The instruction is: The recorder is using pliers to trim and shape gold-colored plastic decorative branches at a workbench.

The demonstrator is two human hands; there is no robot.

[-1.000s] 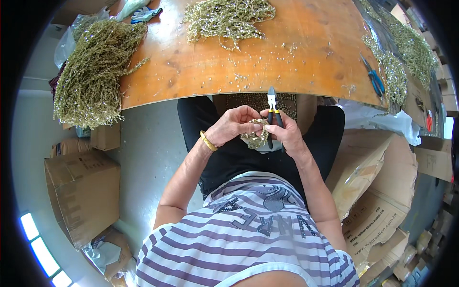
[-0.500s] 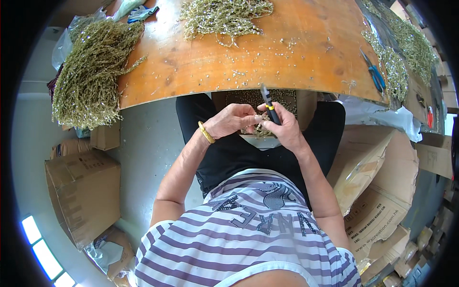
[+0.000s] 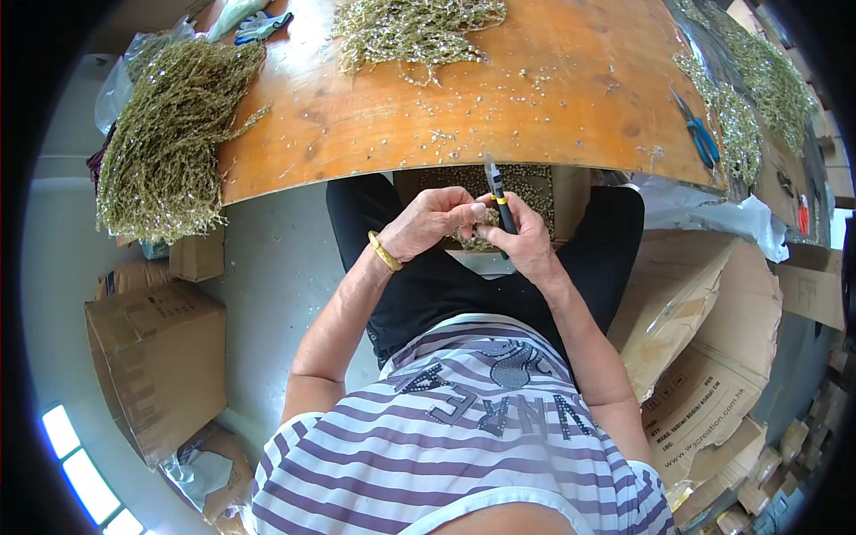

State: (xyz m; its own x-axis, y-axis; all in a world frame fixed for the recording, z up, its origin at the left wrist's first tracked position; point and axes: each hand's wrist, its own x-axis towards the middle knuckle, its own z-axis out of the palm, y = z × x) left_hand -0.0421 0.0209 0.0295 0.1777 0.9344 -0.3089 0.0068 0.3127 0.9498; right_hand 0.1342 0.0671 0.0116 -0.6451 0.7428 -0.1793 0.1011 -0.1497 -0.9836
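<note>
Holding pliers (image 3: 499,201), table edge (image 3: 357,169) ahead, gold strands (image 3: 174,143) heaped, cardboard (image 3: 160,366) flanking

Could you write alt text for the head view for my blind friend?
A seated person's right hand holds black-handled pliers beside the left hand, which pinches glittery gold garland. Before them, more garland bundles lie on a wooden table.

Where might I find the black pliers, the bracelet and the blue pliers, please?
Black pliers (image 3: 500,201), head view, on the yellow band.
Bracelet (image 3: 384,253), head view, middle of its band.
Blue pliers (image 3: 696,129), head view, near the pivot.
</note>
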